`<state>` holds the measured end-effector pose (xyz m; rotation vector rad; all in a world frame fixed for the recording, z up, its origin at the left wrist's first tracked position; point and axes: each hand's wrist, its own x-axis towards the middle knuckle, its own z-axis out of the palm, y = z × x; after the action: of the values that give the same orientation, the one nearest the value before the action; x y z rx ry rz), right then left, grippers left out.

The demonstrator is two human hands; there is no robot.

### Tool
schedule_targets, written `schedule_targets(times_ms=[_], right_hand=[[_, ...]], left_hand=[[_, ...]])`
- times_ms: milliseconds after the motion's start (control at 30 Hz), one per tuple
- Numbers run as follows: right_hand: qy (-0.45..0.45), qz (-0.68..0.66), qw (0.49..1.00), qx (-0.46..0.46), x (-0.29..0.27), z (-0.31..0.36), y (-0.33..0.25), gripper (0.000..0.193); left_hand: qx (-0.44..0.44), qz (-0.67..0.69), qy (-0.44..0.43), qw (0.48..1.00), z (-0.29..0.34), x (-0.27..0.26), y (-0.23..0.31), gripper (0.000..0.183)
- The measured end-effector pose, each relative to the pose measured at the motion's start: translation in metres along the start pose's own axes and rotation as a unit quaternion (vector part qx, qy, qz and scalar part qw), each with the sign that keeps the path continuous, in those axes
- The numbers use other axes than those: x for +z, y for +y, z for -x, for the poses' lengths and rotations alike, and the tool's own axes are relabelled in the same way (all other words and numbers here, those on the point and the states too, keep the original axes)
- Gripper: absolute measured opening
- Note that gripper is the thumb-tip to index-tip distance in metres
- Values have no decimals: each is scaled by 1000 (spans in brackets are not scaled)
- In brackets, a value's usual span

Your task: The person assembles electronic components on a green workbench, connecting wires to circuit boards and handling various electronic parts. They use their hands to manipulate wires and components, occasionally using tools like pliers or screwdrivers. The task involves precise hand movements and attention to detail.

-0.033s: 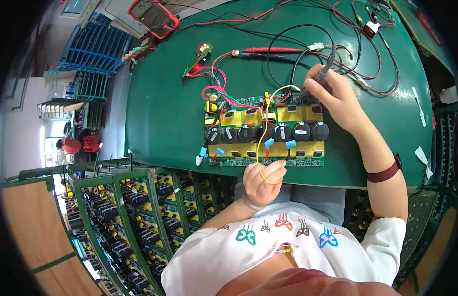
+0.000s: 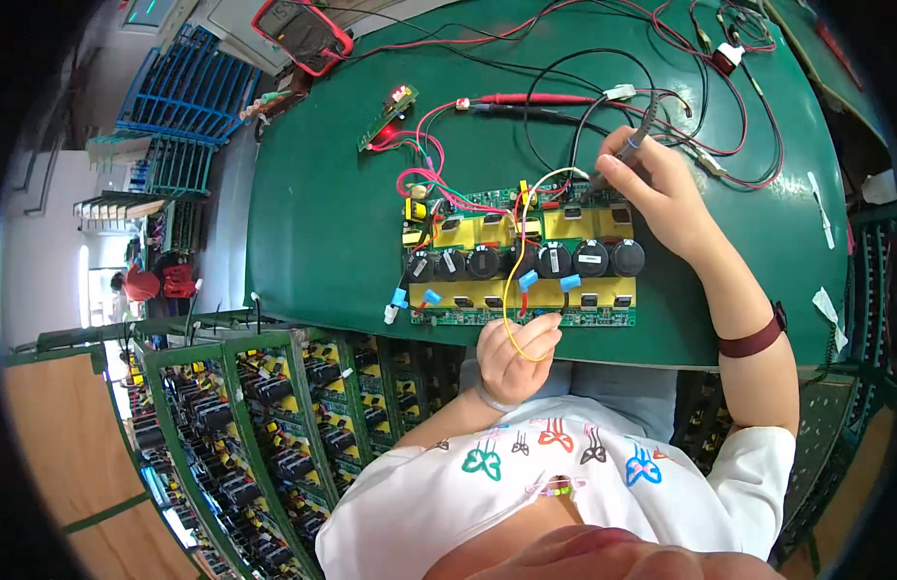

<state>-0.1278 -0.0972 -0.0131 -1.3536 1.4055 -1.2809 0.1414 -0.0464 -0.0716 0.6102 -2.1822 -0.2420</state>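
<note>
A green circuit board (image 2: pixel 458 317) with yellow strips and a row of black round capacitors (image 2: pixel 591 257) lies near the table's front edge. My right hand (image 2: pixel 656 184) grips a dark pen-shaped tool (image 2: pixel 630 145) with a ribbed upper end; its lower end points down at the board's far right part. At the near edge of the board, my left hand (image 2: pixel 516 360) is closed, its fingertips by the board. A yellow wire (image 2: pixel 507 300) loops from near the tool down across these fingers. What they pinch is hidden. Blue-capped leads (image 2: pixel 569 282) stand up from the board.
A small lit board (image 2: pixel 389 116) joins the large one through pink wires. Behind lie red and black test leads (image 2: pixel 526 99) and a red-framed multimeter (image 2: pixel 302 37). Tangled cables cover the back right. Green racks (image 2: pixel 226 406) full of boards stand left, below table height.
</note>
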Motion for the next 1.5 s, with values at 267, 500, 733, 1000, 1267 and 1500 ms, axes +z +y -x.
schedule_targets(times_ms=[267,500,733,1000,1267,1500], right_hand=[[23,59,997,-43,-3,0,3,20],[20,56,997,-58,1,-1,5,17],[21,59,995,-75,1,-1,15,19],[61,-45,990,-121,-9,-4,13,18],[352,253,894,-113,-112,-12,21,24],[353,478,800,83,-130,-2,28,34]], left_hand=[[8,8,24,1000,-5,3,0,30],[5,27,39,999,-1,2,1,27],[14,-2,37,999,-3,-1,6,27],[-26,10,68,997,-11,-6,17,18],[92,58,-9,994,-73,28,72,34],[75,-29,-111,990,-87,77,87,38]])
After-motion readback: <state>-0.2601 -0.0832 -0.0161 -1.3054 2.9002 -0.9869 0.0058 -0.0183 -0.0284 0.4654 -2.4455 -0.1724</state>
